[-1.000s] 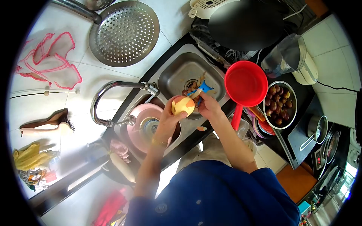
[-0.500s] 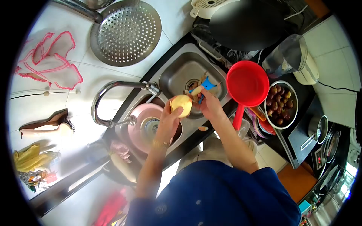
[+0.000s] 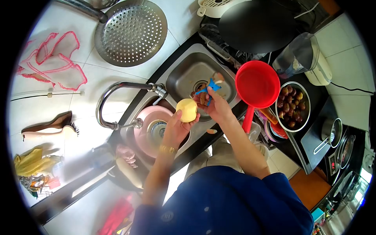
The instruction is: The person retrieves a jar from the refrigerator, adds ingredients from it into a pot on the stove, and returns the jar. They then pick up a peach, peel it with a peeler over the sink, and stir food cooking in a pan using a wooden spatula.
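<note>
My left hand (image 3: 178, 129) cups a peeled, pale yellow apple (image 3: 186, 110) at the sink's front edge, between the two basins. In my right hand (image 3: 217, 107) is a blue peeler (image 3: 211, 87), held over the right basin (image 3: 182, 74) and just apart from the apple. Loose strips of peel (image 3: 219, 77) lie beyond the peeler, and more are bunched around the drain, partly behind my right fingers. Another scrap of peel (image 3: 212, 131) rests on the counter edge near me.
A pink bowl (image 3: 141, 129) sits in the left basin, under a curved faucet (image 3: 102, 105). To the right are a red long-handled dipper (image 3: 257, 84) and a steel bowl (image 3: 308, 102) of brown, round produce. A perforated skimmer (image 3: 131, 33) hangs on the tiled wall.
The peeler has come away from the apple, and a pale strip of peel no longer hangs by my right fingers. My left hand has turned the apple slightly.
</note>
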The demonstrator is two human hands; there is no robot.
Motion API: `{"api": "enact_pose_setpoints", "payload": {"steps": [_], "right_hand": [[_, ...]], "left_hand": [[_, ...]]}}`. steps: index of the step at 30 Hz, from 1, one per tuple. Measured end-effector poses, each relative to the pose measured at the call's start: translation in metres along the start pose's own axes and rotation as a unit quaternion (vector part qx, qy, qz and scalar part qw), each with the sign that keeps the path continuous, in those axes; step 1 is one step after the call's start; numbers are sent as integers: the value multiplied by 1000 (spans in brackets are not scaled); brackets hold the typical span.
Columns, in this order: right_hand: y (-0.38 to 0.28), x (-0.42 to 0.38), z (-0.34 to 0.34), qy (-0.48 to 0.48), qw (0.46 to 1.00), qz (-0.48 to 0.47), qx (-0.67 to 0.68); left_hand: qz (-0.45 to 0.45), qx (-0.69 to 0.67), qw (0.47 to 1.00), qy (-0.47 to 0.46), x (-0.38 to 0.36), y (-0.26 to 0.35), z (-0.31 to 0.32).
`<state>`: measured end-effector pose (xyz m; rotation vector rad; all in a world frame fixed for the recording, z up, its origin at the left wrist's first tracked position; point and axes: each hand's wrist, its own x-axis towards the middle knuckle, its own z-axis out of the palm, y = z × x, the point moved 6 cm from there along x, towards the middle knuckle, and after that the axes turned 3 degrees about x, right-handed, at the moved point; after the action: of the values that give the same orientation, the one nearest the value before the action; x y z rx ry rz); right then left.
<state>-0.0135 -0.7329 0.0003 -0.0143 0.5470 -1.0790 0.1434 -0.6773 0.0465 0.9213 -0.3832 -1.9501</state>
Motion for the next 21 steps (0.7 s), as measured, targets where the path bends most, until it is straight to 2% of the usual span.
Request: {"api": "enact_pose_setpoints", "payload": {"steps": [2, 5, 6, 8, 9, 11, 14, 15, 16, 19, 21], "right_hand": [[1, -8, 15, -24, 1000, -8, -17], [5, -26, 34, 30, 987, -31, -158], [6, -22, 29, 29, 986, -30, -159], [14, -7, 11, -10, 1000, 4, -20], [16, -7, 4, -10, 1000, 4, -20], [23, 0, -14, 49, 998, 40, 29], [4, -15, 14, 2, 1000, 14, 21], [6, -19, 20, -18, 1000, -3, 12], [7, -20, 24, -18, 1000, -4, 12], [13, -25, 34, 10, 992, -31, -123], [12, -28, 39, 11, 991, -18, -130]], "left_hand": [[-6, -34, 999, -10, 4, -2, -2], [-2, -69, 997, -19, 5, -5, -2], [-1, -70, 997, -18, 5, -7, -6], [6, -71, 996, -51, 5, -9, -12], [5, -71, 996, -51, 3, -11, -11], [19, -81, 995, -58, 2, -8, -8], [27, -44, 995, -86, 7, 0, -1], [20, -62, 996, -55, 5, -2, -2], [20, -62, 996, -56, 7, -3, 0], [24, -66, 997, -31, 10, -3, 0], [23, -12, 999, -37, 10, 0, 2]]}}
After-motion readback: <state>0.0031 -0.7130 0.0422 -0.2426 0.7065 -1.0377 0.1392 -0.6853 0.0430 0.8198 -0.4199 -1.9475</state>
